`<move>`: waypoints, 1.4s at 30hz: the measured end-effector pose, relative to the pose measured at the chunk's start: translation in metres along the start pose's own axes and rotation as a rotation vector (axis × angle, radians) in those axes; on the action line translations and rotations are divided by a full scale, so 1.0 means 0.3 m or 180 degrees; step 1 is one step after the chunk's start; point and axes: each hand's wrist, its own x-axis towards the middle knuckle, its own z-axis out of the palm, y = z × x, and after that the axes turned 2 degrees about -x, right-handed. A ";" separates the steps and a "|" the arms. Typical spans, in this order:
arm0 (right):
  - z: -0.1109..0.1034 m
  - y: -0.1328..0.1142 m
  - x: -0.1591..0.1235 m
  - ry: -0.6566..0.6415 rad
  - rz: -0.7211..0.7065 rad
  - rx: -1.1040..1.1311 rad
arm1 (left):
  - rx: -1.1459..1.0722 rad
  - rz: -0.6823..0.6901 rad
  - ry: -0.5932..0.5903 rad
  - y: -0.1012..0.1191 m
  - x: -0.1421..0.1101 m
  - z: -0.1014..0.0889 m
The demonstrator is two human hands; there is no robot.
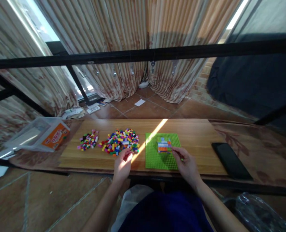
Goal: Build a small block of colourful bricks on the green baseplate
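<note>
A green studded baseplate [153, 161] lies on the wooden board, and a small build of toy bricks [163, 147] in white, light blue, orange and purple stands on it. My right hand [186, 162] is at the build's right side, thumb and fingertips pinched together close to its edge; whatever is between them is too small to make out. At the near edge of the large brick pile [121, 140] is my left hand [123, 162], its fingers curled in. What those fingers hold, if anything, is hidden.
A smaller brick pile [88, 140] sits to the left on the wooden board [196, 129]. Beyond it is a clear plastic box [38, 132] with an orange label. A black phone-like slab [231, 160] lies at the right. A dark metal rail [123, 57] crosses behind, before curtains.
</note>
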 end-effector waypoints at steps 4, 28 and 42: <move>0.101 -0.117 -0.035 -0.0545 -0.0398 -0.0129 | 0.0247 0.0024 0.0261 -0.026 -0.024 -0.075; 0.479 -0.217 0.106 -0.1527 -0.1057 -0.1054 | 0.0405 0.0006 -0.0035 -0.069 -0.001 -0.113; 0.668 -0.354 0.303 -0.1655 -0.0974 -0.1976 | 0.0208 0.0255 -0.0219 -0.132 0.002 -0.131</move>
